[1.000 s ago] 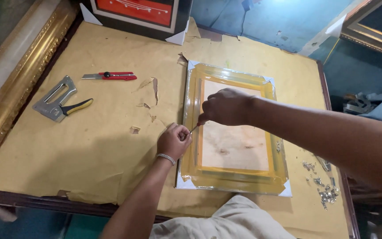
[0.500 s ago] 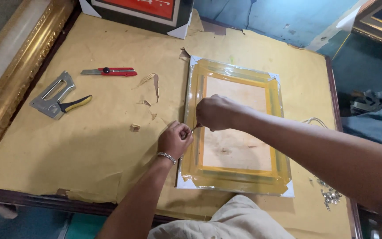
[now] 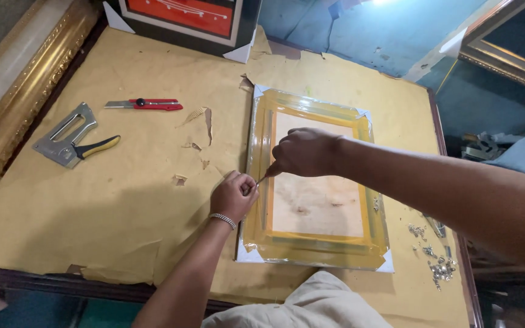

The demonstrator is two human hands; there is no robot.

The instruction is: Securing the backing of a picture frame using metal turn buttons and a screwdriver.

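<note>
A yellow picture frame (image 3: 374,240) wrapped in clear plastic lies face down on the brown paper, its wooden backing board (image 3: 320,203) showing. My right hand (image 3: 302,152) reaches across the board and pinches a thin metal tool (image 3: 264,179) whose tip points at the frame's left rail. My left hand (image 3: 233,195), with a bracelet on the wrist, is curled into a fist against the outer left edge of the frame, right beside the tool's tip. What the tip touches is hidden by my fingers.
A grey staple gun with a yellow handle (image 3: 71,143) and a red utility knife (image 3: 147,104) lie at the left. Small metal bits (image 3: 435,261) are scattered at the right. A gold frame (image 3: 22,97) lines the left edge; a black-framed red picture (image 3: 183,15) stands at the back.
My right hand has drawn slightly toward my left hand at the frame's left rail. The left hand stays put. The view has shifted a little.
</note>
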